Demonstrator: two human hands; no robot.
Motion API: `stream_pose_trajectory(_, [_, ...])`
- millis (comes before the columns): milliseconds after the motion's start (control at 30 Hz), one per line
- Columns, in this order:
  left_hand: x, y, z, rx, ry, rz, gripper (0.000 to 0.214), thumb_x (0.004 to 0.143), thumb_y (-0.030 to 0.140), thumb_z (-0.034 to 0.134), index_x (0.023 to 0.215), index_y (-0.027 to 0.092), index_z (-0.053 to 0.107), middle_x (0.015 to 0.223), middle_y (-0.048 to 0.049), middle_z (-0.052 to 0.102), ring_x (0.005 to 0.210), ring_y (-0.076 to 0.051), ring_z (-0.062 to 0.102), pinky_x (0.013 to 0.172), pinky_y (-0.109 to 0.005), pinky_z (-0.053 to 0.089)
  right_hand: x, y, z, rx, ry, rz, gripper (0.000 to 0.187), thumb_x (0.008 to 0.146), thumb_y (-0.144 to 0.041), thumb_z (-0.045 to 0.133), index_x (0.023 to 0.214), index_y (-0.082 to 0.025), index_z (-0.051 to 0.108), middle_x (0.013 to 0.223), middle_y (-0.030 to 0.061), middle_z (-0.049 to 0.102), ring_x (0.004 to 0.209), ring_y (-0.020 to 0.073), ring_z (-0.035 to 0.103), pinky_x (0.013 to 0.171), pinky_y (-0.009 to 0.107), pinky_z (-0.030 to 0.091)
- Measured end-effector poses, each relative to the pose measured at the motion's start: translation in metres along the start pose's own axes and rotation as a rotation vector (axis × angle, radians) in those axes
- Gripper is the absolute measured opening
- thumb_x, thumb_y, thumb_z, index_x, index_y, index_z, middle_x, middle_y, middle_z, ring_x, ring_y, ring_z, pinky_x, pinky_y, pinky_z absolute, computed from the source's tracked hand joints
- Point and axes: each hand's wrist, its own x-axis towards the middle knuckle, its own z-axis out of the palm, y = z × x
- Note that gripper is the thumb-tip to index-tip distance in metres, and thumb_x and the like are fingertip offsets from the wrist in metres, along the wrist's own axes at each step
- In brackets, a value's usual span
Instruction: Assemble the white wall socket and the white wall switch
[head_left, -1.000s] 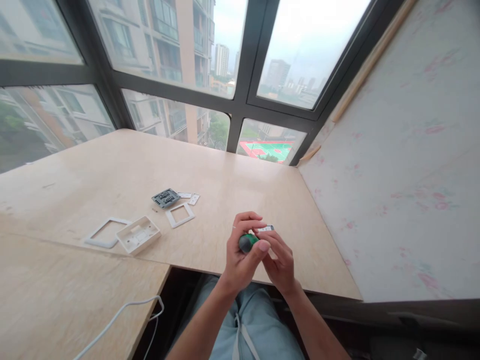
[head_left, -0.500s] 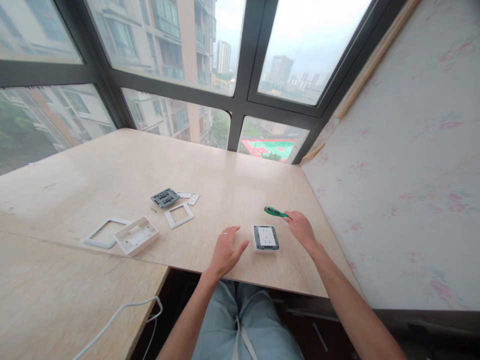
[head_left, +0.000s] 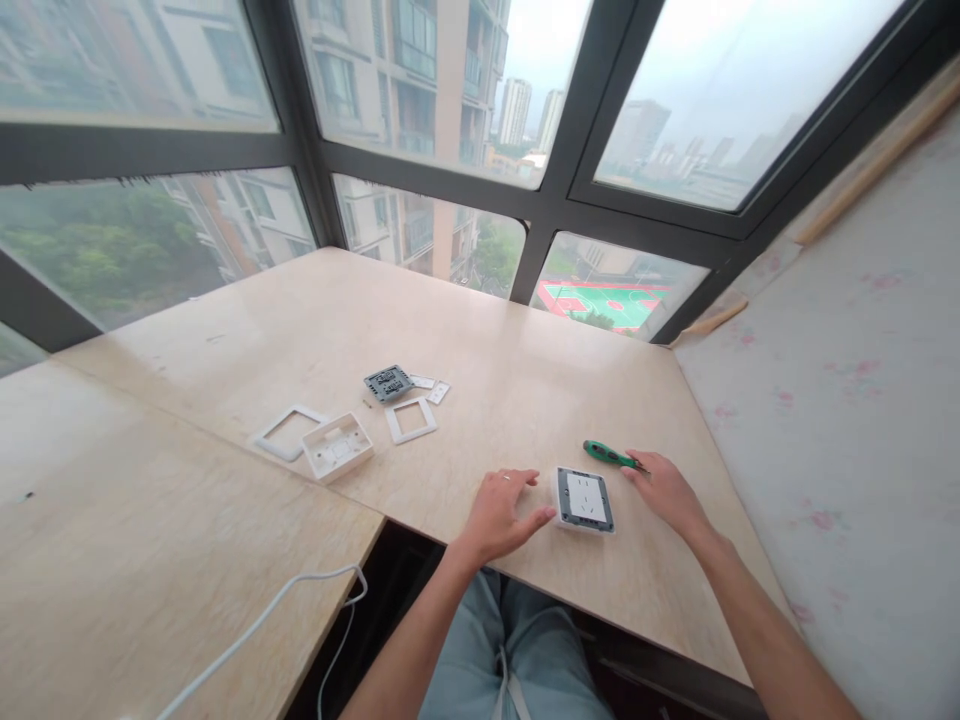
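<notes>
A wall socket point(head_left: 585, 499) with a white face and a grey frame sits in a white box on the tabletop before me. My left hand point(head_left: 504, 515) is on its left side, fingers apart and holding nothing, the thumb tip close against the box edge; whether it touches I cannot tell. To the right of the socket, my right hand point(head_left: 667, 492) pinches a green-handled screwdriver point(head_left: 606, 453) by its shaft end. The handle points left, beyond the socket's far edge. Most of the shaft is hidden by the fingers.
To the left lie an empty white mounting box point(head_left: 337, 449), a white frame point(head_left: 291, 433), a second frame point(head_left: 412, 421), a grey switch module point(head_left: 388, 383) and small white plates point(head_left: 438, 392). A white cable point(head_left: 262, 615) crosses the near-left table. Windows and a papered wall point(head_left: 840, 420) bound the table.
The view has turned left, so everything appears further right. My left thumb has come closer to the socket box. The screwdriver stays in my right hand, shifted slightly against the socket.
</notes>
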Motion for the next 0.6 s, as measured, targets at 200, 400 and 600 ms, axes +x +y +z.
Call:
stream_pose_trajectory(200, [-0.002,0.002,-0.002,-0.068,0.005,-0.020,0.041,0.085,0.047,0.067,0.118,0.022,0.062,0.111,-0.0053,0.071,0.103,-0.024,0.064,0.095,-0.039,0.043,0.007,-0.008,-0.007,0.021,-0.016,-0.043,0.037,0.090,-0.041,0.052,0.112,-0.016,0.068,0.119,0.0147,0.069,0.115,0.0304,0.061,0.102,0.046,0.046])
stream_pose_trajectory(400, [-0.001,0.002,-0.002,-0.074,0.012,-0.015,0.035,0.083,0.041,0.071,0.111,0.021,0.066,0.106,-0.0050,0.073,0.101,-0.024,0.065,0.093,-0.039,0.042,0.019,-0.027,-0.009,0.013,-0.149,-0.146,0.034,0.088,-0.026,0.049,0.113,-0.014,0.068,0.119,0.0134,0.070,0.113,0.0285,0.062,0.102,0.044,0.046])
stream_pose_trajectory(600, [-0.001,0.000,-0.001,-0.085,0.020,-0.028,0.029,0.083,0.034,0.070,0.108,0.022,0.068,0.104,-0.0035,0.074,0.100,-0.023,0.066,0.094,-0.038,0.042,0.019,-0.028,-0.005,-0.012,-0.149,-0.055,0.037,0.087,-0.020,0.049,0.119,-0.017,0.067,0.124,0.0120,0.069,0.116,0.0285,0.063,0.103,0.044,0.046])
